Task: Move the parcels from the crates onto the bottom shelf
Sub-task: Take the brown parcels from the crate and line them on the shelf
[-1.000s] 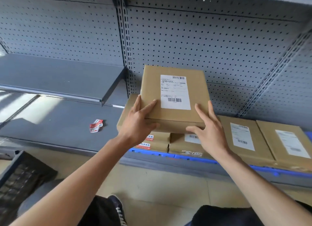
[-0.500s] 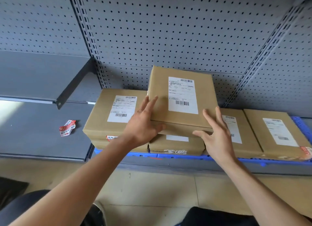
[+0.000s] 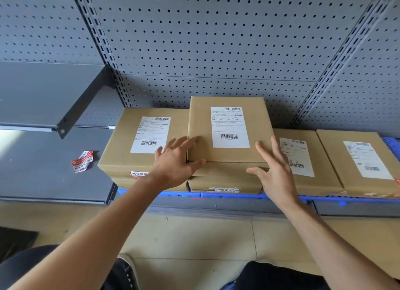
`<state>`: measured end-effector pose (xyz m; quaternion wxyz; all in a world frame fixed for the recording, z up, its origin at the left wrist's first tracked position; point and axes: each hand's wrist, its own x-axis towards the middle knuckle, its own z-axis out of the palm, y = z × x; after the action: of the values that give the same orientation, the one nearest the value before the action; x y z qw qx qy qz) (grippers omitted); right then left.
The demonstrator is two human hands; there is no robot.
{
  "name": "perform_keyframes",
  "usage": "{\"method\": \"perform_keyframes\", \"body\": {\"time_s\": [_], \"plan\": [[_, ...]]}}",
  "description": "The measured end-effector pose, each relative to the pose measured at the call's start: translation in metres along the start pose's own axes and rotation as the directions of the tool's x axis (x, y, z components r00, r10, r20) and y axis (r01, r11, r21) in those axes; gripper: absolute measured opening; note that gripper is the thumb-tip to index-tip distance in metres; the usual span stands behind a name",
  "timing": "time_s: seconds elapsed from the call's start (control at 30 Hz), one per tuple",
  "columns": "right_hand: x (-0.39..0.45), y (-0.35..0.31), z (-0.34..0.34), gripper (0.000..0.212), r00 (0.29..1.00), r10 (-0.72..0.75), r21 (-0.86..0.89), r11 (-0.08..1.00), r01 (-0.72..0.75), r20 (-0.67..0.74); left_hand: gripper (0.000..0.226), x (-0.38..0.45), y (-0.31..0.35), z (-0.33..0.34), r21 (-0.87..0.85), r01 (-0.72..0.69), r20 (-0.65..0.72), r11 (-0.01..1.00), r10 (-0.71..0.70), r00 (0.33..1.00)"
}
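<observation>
The top parcel (image 3: 229, 129) — stacked on another parcel (image 3: 223, 184) — is touched at its front corners by the left hand (image 3: 175, 162) and right hand (image 3: 275, 170), fingers straight and spread.

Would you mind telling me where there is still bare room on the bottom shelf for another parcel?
The grey shelf section left of the two-high left stack is bare except for a crumpled red-and-white label. The blue-lined section is crowded: parcels sit side by side across it, and both hands are on the middle top parcel.
</observation>
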<state>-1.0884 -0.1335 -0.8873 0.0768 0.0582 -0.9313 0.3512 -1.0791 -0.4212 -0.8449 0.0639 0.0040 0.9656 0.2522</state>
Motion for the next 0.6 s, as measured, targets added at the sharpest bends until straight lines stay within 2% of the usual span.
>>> {"method": "perform_keyframes", "body": {"time_s": [0.2, 0.4, 0.6], "plan": [[0.0, 0.003, 0.006, 0.075, 0.999, 0.038, -0.019, 0.999, -0.037, 0.013, 0.077, -0.002, -0.004, 0.006, 0.05, -0.011, 0.023, 0.999, 0.01, 1.0], [-0.002, 0.012, 0.014, 0.074, 0.998, 0.052, 0.002, 0.999, -0.052, 0.041, 0.085, 0.0, -0.008, 0.01, 0.09, -0.012, 0.011, 0.996, 0.011, 1.0], [-0.005, 0.021, 0.018, 0.073, 0.995, 0.061, 0.021, 0.998, -0.062, 0.078, 0.064, 0.002, -0.017, 0.012, 0.174, -0.03, 0.018, 0.984, 0.027, 0.999]]}}
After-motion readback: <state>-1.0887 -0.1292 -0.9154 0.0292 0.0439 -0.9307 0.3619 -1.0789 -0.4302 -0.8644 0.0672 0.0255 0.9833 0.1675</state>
